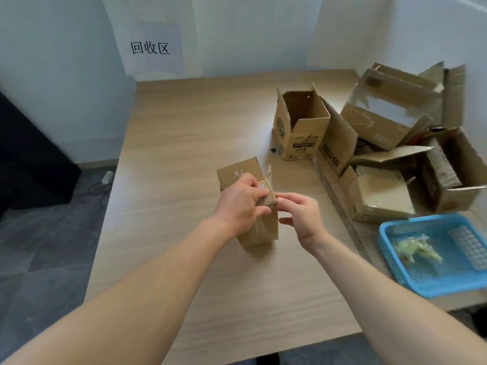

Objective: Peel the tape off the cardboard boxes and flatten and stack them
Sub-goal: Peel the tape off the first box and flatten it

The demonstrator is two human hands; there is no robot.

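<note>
The small brown cardboard box [259,233] is matt, faintly fibrous board. The clear tape strip [267,199] over its top edge is glossy and catches light. The pale wood-grain table [184,133] has a smooth satin finish. The blue plastic mesh basket [387,233] looks smooth and holds a shiny crumpled wad of clear tape [416,250]. The white paper sign [158,35] is matt.

**Table layout, head view**

Small box [259,233] stands mid-table [184,154]. Behind it and to the right stands an upright open box [301,127]. Right of that, a pile of boxes [395,143] runs along the table's right side. The basket [382,241] sits before the pile, with a tape wad [416,251] in it. Paper sign [152,47] on the wall behind, left.
</note>
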